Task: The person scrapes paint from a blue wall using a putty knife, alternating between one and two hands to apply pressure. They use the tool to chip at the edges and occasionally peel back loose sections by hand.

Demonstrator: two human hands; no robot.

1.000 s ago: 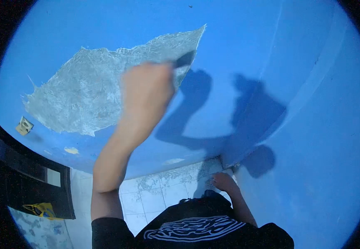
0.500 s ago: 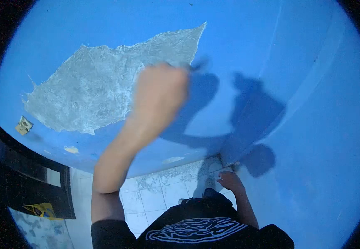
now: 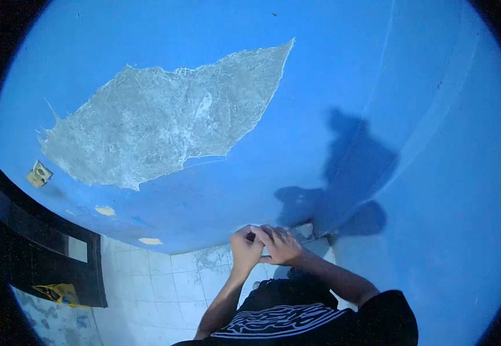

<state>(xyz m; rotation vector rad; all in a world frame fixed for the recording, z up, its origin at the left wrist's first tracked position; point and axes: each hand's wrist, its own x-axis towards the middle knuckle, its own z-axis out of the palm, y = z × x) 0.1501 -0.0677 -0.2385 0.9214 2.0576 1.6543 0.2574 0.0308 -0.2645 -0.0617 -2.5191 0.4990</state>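
Low in front of my body, my left hand [image 3: 246, 248] and my right hand [image 3: 281, 245] meet. The left one is curled, with a small dark spot between its thumb and fingers; what it grips is too small to name. Bent fingers of the right one press together at the left one's fingertips, and anything between them is hidden. Above and beyond both hands is a blue wall [image 3: 216, 199] with a large rough grey patch [image 3: 146, 118], bordered by ragged pale paint edges. Neither hand touches the wall.
A switch or socket box [image 3: 39, 173] sits on the wall at the left. Below it are a dark door or frame [image 3: 37, 248] and a yellow item [image 3: 60, 293]. White floor tiles [image 3: 161, 285] lie below. Another blue wall [image 3: 452, 230] stands right.
My left hand has come down from the grey patch to waist height, and my right hand has moved up and left to meet it. The view has shifted slightly.
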